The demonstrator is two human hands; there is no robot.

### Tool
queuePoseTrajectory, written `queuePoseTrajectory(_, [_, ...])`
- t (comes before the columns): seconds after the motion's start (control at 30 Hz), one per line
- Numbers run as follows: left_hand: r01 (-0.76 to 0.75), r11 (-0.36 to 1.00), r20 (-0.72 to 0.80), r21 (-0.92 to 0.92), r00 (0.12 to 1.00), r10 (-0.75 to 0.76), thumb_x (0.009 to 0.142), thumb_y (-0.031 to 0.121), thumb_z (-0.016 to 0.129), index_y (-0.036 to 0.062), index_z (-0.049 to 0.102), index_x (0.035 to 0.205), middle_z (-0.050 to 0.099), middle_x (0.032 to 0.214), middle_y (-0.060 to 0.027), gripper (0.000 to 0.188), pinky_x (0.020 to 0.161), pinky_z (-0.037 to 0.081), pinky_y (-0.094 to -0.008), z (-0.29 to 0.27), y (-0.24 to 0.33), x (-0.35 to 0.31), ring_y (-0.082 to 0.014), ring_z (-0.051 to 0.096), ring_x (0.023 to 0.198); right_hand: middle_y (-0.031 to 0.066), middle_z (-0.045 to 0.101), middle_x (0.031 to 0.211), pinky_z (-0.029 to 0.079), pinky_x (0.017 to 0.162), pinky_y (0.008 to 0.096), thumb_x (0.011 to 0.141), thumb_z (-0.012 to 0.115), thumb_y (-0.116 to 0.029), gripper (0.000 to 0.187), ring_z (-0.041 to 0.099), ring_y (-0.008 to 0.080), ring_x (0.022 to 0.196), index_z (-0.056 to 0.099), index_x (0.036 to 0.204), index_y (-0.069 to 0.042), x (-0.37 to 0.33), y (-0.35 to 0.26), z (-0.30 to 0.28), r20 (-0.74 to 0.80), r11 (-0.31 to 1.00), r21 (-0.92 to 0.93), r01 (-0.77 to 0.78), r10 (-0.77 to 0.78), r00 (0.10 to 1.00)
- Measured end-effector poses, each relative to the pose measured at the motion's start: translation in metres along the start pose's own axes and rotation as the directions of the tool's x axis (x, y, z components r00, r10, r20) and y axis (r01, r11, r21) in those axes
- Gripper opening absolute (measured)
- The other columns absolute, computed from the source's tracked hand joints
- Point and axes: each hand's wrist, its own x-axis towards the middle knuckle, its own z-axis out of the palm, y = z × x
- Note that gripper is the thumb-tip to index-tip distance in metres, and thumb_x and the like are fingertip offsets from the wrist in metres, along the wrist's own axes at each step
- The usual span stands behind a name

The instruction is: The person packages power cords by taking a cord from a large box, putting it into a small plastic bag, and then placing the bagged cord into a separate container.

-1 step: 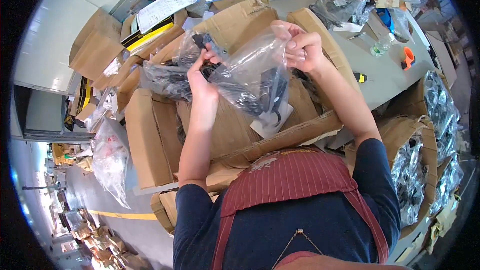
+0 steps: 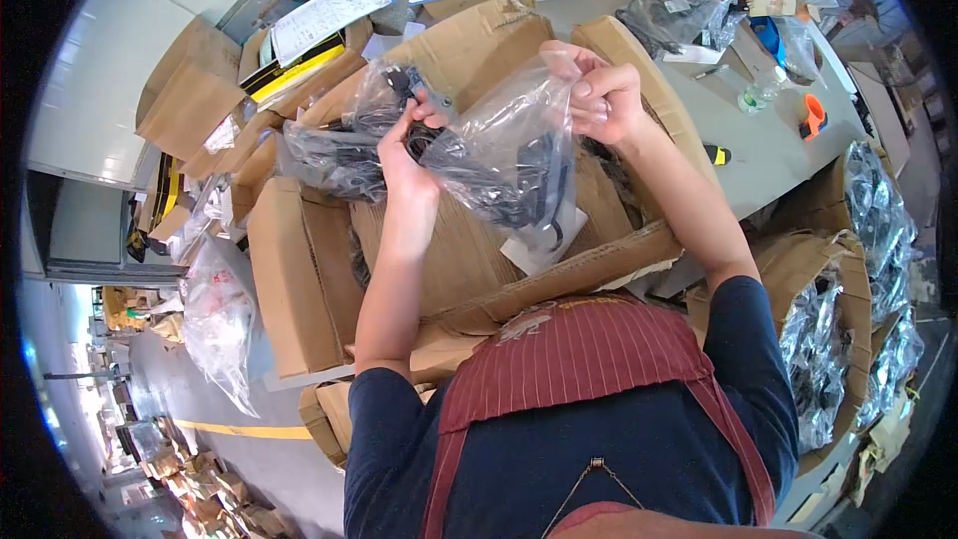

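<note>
My right hand (image 2: 607,102) pinches the upper edge of a clear plastic bag (image 2: 499,110), stretching it upward over an open cardboard box (image 2: 439,250). Inside the bag's lower part lie dark cables (image 2: 534,175), and a white slip (image 2: 544,245) shows by its bottom corner. My left hand (image 2: 404,155) is closed around a bundle of black cable (image 2: 427,143) at the bag's left side. A dark connector (image 2: 401,80) sticks up past its fingertips. How much of this bundle lies inside the bag is hard to see. More bagged cables (image 2: 334,155) lie just left of that hand.
Bagged cables fill a carton (image 2: 823,339) at the right. On the grey table stand a clear bottle (image 2: 763,88) and an orange tool or holder (image 2: 813,117). Clipboards (image 2: 329,18) and small boxes crowd the far side. A white plastic bag (image 2: 220,309) hangs at the left.
My left hand and the cable bundle have shifted very slightly to the right. The bag's lower part has changed shape a little, while my right hand keeps its place.
</note>
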Motion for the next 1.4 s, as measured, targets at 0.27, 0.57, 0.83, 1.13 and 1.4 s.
queuePoseTrajectory(0.27, [-0.032,0.917,-0.070,0.397,0.995,0.066,0.095,0.027,0.055,-0.0026,0.057,0.127,0.067,0.110,-0.0126,0.043,0.090,0.050,-0.0379,0.020,-0.027,-0.009,-0.0263,0.063,0.104,-0.0021,0.038,0.046,0.033,0.043,0.0277,0.074,0.060,-0.007,0.017,0.034,0.0091,0.035,0.044,0.079,-0.010,-0.003,-0.003,-0.005,0.093,1.000,0.017,-0.005,0.004,0.996])
queuePoseTrajectory(0.57, [-0.004,0.854,0.056,0.520,0.998,-0.030,0.094,0.029,0.055,-0.0073,0.045,0.137,0.053,0.137,-0.0222,0.057,0.103,0.040,-0.0357,0.035,-0.034,-0.018,-0.0271,0.049,0.129,-0.0016,0.037,0.047,0.034,0.046,0.0287,0.073,0.060,-0.006,0.018,0.034,0.0100,0.035,0.044,0.081,-0.007,-0.005,-0.009,-0.002,0.091,0.998,0.043,0.055,-0.059,0.994])
queuePoseTrajectory(0.83, [-0.021,0.822,0.113,0.569,0.992,-0.053,0.096,0.020,0.053,-0.0065,0.048,0.136,0.057,0.133,-0.0191,0.048,0.104,0.039,-0.0352,0.037,-0.038,-0.019,-0.0236,0.052,0.125,-0.0033,0.036,0.047,0.032,0.045,0.0264,0.078,0.060,-0.010,0.015,0.032,0.0086,0.035,0.049,0.086,-0.006,-0.002,-0.010,-0.003,0.019,0.998,0.009,0.059,-0.059,0.998])
queuePoseTrajectory(1.13, [-0.032,0.816,0.134,0.577,0.989,-0.056,0.080,-0.011,0.050,-0.0046,0.054,0.125,0.059,0.127,-0.0201,0.046,0.108,0.039,-0.0388,0.027,-0.032,-0.014,-0.0294,0.048,0.132,-0.0035,0.034,0.047,0.030,0.036,0.0200,0.089,0.058,-0.009,0.012,0.030,0.0070,0.032,0.048,0.086,-0.002,-0.004,-0.029,0.003,-0.202,0.991,-0.022,0.133,-0.135,0.970])
queuePoseTrajectory(1.4, [-0.077,0.848,0.095,0.524,0.995,0.032,0.074,-0.013,0.047,-0.0070,0.056,0.123,0.062,0.122,-0.0211,0.051,0.105,0.048,-0.0416,0.028,-0.028,-0.014,-0.0287,0.059,0.117,-0.0078,0.030,0.047,0.034,0.040,0.0201,0.094,0.049,-0.008,0.013,0.026,0.0066,0.032,0.055,0.101,0.001,-0.031,-0.068,0.058,-0.202,0.930,-0.029,0.366,-0.364,0.909])
